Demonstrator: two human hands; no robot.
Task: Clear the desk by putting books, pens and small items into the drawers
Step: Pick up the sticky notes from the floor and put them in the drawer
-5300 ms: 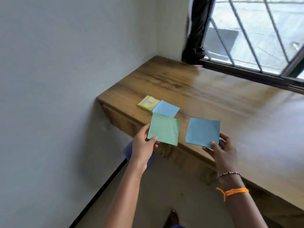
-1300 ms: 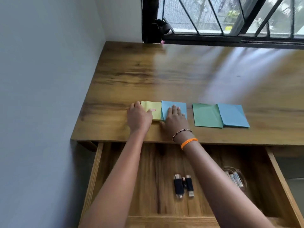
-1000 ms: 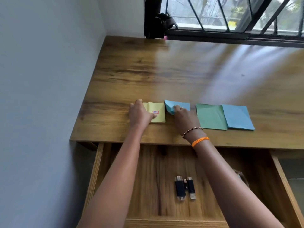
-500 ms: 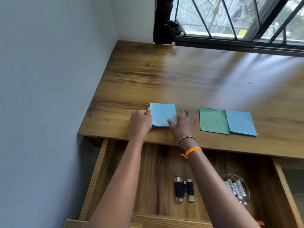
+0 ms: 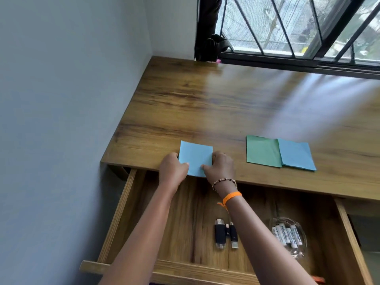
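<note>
A blue square paper pad (image 5: 195,156) sticks out over the front edge of the wooden desk (image 5: 226,103). My left hand (image 5: 173,171) grips its left side and my right hand (image 5: 221,169) grips its right side, thumbs on top. The yellow pad seen earlier is hidden, apparently under the blue one. A green paper (image 5: 263,151) and a second blue paper (image 5: 296,154) lie side by side on the desk to the right. Below, the drawer (image 5: 115,214) stands pulled out.
Inside the drawer lie two dark USB sticks (image 5: 225,235) and a clear bag of batteries (image 5: 287,236). A grey wall runs along the left. A barred window (image 5: 287,27) with a dark curtain (image 5: 209,27) closes the far side of the desk.
The blue pad was laid over the yellow one, and both hands have drawn the stack back to the desk's front edge, over the open drawer.
</note>
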